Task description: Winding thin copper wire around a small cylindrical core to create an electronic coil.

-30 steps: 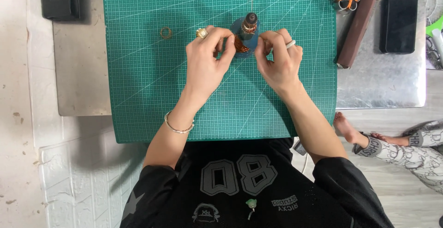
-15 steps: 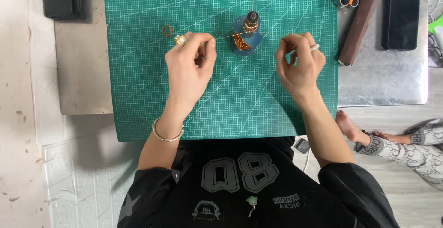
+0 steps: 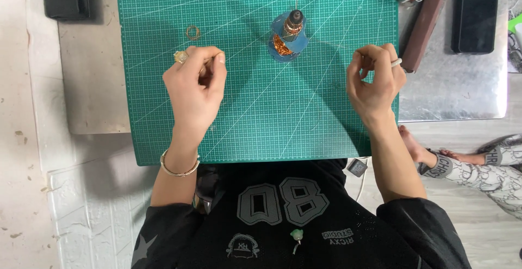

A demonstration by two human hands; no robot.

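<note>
Your left hand point(image 3: 194, 87) and right hand point(image 3: 375, 81) are both pinched closed, seemingly on fine wire. Pull harder and the wire spool point(image 3: 288, 36) between them could tip.

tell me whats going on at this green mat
A person sits over a green cutting mat with both hands raised and apart, each pinched shut as if on the ends of a fine wire, which is too thin to make out. The left hand is near a small wire ring; the right hand is by the mat's right edge. Between them stands a spool of copper wire. A dark phone lies off to the right.
</note>
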